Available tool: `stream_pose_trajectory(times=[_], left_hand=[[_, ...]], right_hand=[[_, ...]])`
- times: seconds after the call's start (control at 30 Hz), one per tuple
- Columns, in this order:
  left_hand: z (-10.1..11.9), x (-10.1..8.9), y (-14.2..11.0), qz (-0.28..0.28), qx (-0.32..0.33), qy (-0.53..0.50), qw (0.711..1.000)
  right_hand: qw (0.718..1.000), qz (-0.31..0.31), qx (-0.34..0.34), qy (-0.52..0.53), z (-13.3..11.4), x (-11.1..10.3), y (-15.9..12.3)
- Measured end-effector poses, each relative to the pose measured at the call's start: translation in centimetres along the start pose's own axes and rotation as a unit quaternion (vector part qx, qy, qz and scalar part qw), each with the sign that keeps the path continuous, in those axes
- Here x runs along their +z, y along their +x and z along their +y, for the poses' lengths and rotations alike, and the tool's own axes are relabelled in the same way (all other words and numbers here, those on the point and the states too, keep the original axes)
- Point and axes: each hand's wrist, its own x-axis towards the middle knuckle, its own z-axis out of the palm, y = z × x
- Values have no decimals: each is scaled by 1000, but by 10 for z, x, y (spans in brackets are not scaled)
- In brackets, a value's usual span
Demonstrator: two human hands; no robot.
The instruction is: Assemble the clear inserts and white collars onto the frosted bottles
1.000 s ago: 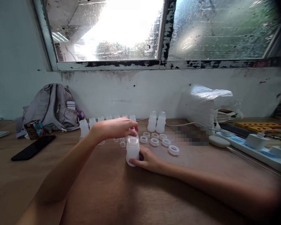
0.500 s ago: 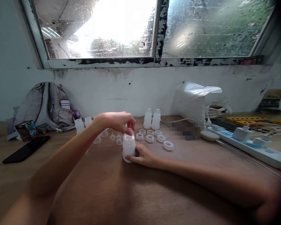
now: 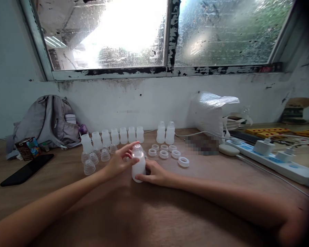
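Observation:
A small translucent white bottle (image 3: pixel 138 167) stands on the wooden table (image 3: pixel 149 212), with a clear dome-shaped cap on its top. My right hand (image 3: pixel 156 174) grips the bottle's lower body from the right. My left hand (image 3: pixel 119 161) touches the bottle's upper left side, fingers stretched toward the cap. Behind stand a row of several bare bottles (image 3: pixel 115 136) and two capped bottles (image 3: pixel 165 132). Several white rings (image 3: pixel 167 153) lie to the right. Clear caps (image 3: pixel 94 159) lie to the left.
A grey backpack (image 3: pixel 46 121), a small carton (image 3: pixel 25 148) and a black phone (image 3: pixel 27 168) sit at the left. At the right are a white plastic bag (image 3: pixel 212 111), a power strip (image 3: pixel 275 159) with cables, and yellow parts (image 3: pixel 269 130). A window is behind.
My left hand came down from above the bottle's top to its left side, uncovering the row of bottles behind. A clear cap now sits on the bottle. The camera shifted slightly.

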Motion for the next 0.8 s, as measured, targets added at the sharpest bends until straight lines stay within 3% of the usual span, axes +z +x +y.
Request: stream_pose_trajectory(times=[0.17,0.27,0.43,0.53,0.63,0.7,0.8], left_hand=[[-6,12,-10,23,-29,-24,999],[-9,14,-14,24,-44,-46,998],[-15,16,-17,1,-68,-118,991],[-18,16,-18,-7,-74,-141,987],[-25,14,-20,-73,-110,-191,973],[-31,12,-22,-97,-140,-211,963],[-38,9,-24,-49,-183,-211,959]], right_hand=[[999,-13,41,6,2,-3,-4],[1000,-10,5,29,-1,-16,-1],[991,119,-39,-41,-28,-49,22],[991,53,-36,-115,-50,-63,40],[990,-18,-8,-141,-63,-78,57],[988,-22,4,-150,-65,-94,71],[981,17,42,-189,-56,-126,93]])
